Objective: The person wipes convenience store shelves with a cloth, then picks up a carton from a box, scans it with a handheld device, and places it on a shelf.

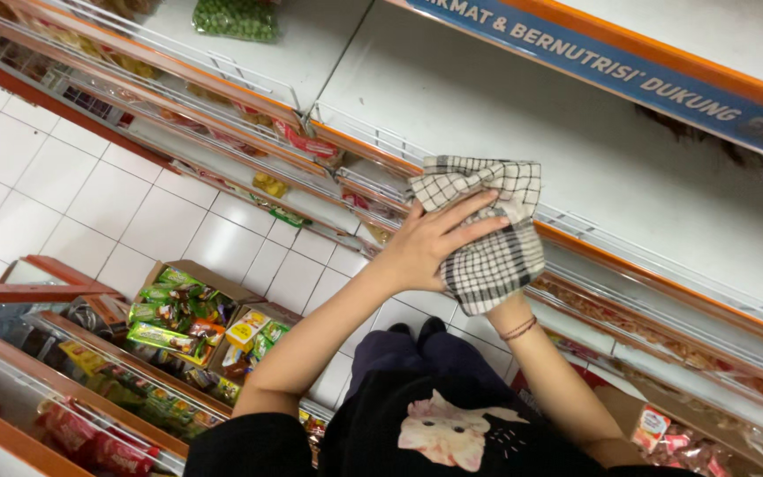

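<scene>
- Cloth (492, 238): checked, black lines on off-white, with a darker, denser plaid towards its lower half. Bunched and folded, not spread flat; edges crumpled.
- Location of the cloth: centre of the frame, slightly right, at the front rail of the white shelf (523, 115), which fills the upper right of the frame. Whether it presses on the rail or sits just in front of it cannot be told.
- Long axis of the cloth: roughly top to bottom of the frame, leaning a little; the upper end lies near the shelf edge, the lower end hangs towards the wrist below.
- Left hand (430, 247): laid flat on the cloth from the left, fingers stretched out and slightly spread, pointing to the right of the frame. Palm down on the fabric, a pressing contact rather than a closed fist.
- Right hand: hidden beneath the cloth; only the wrist with a thin bracelet (519, 329) shows below it. How wide or closed its fingers are cannot be told.
- Surroundings: cardboard boxes of colourful packets (192, 318) on the white tiled floor (134, 203) at lower left; lower shelves with packets at right; a bag of green items (236, 18) at top.
</scene>
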